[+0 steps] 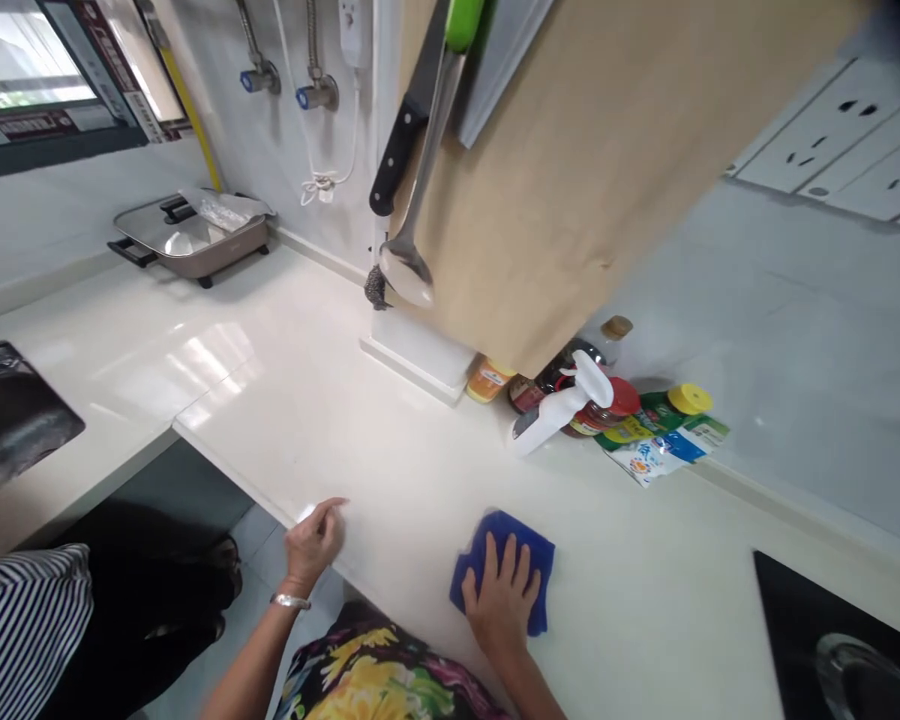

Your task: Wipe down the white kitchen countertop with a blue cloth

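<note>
My right hand [501, 600] lies flat with spread fingers on a folded blue cloth [538, 550], pressing it against the white countertop [390, 440]. Parts of the cloth stick out around the fingers. Over the counter's front edge is my left hand [315, 545], with a silver bracelet on the wrist. Its fingers are curled in, one pointing out, and nothing shows in them. Beyond the cloth, a white spray bottle [559, 408] leans near the wall.
Bottles and jars, among them a red-lidded jar [621, 398], line the wall beneath a hanging wooden board [540, 200]. A ladle [412, 265] hangs there. An electric pan [210, 250] stands far left, above the sink [19, 420]. A black cooktop [787, 610] lies right. Another person's striped sleeve [34, 620] shows lower left.
</note>
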Motion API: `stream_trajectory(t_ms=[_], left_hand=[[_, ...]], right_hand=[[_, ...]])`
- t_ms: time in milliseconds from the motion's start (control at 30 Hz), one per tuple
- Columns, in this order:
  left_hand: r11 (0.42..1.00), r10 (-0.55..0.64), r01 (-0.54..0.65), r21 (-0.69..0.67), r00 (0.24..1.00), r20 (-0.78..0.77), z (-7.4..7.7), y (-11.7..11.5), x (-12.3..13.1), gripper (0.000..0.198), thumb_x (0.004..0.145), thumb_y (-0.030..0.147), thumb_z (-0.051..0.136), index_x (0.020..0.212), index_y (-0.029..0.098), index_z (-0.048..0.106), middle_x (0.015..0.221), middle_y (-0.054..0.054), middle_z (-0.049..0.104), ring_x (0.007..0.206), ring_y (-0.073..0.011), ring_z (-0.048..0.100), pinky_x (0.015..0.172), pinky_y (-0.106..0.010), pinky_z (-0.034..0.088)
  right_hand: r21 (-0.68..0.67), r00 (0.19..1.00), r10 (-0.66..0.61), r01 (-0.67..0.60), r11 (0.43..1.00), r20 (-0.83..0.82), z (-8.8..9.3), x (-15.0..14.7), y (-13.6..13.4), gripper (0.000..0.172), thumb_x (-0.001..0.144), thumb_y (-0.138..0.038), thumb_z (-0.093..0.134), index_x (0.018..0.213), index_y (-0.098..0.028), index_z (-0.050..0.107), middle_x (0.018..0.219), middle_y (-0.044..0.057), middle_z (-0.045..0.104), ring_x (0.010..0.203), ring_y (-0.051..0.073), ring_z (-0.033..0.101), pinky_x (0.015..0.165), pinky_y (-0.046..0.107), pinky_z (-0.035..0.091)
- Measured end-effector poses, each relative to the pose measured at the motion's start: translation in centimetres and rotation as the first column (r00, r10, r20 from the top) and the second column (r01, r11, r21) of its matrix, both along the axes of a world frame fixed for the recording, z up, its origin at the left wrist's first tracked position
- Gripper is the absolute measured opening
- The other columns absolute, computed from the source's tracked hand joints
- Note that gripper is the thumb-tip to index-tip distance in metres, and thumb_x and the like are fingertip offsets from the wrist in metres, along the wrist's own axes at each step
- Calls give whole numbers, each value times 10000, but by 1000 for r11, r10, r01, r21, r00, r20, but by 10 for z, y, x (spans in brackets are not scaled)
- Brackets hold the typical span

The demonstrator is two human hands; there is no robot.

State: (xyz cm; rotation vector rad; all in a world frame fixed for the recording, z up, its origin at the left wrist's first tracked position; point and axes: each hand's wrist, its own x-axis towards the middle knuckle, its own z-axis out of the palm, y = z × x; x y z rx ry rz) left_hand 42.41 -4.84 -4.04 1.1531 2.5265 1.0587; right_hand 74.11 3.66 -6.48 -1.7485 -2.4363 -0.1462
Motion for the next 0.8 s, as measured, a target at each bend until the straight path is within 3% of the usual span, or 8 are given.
stream_trajectory(t_ms=[133,300,467,600,700,800], left_hand=[[984,138,-136,115,990,-5,6,6,-35,362,877,272,452,1009,165,772,495,36,546,450,-86,441,555,-206,361],[962,243,-248,118,969,54,5,19,-55,377,893,292,432,1009,157,766,484,45,513,447,-86,426,548,-207,359],[982,173,-176,66,983,57,-4,16,-55,366,910,320,446,1001,194,778,493,48,510,466,-85,463,543,-198,353],[996,91,-91,25,996,-6,-4,14,-58,335,923,302,472,1015,231,786,527,35,590,479,-87,523,545,-197,373],[998,35,-33,59,999,-30,-3,13,-61,316,935,276,482,1022,237,783,644,10,705,503,-94,588,558,-197,428],[996,7,-3,94,999,-43,-5,14,-63,281,935,262,513,1042,252,773,837,-12,781,578,-111,669,587,-195,492]], right_hand=[[-41,999,16,-15,999,29,5,-29,29,656,927,-402,357,1528,-140,364,1634,201,201,1508,420,129,1148,680,207],[-92,999,12,-8,996,45,11,-92,74,678,928,-408,344,1546,-131,320,1627,219,205,1500,442,134,1126,711,207],[-108,992,113,-106,988,63,18,-170,106,694,919,-393,388,1558,-140,289,1631,214,198,1496,447,132,1138,697,185],[-132,969,244,-239,962,29,23,-233,129,711,923,-446,412,1564,-168,281,1645,184,182,1507,436,90,1160,680,139],[-129,928,371,-371,920,-24,28,-281,150,715,924,-471,438,1562,-183,291,1648,172,182,1511,429,75,1181,655,101],[-132,845,529,-534,835,-73,35,-329,174,732,913,-475,486,1560,-192,295,1644,172,197,1510,418,94,1194,632,71]])
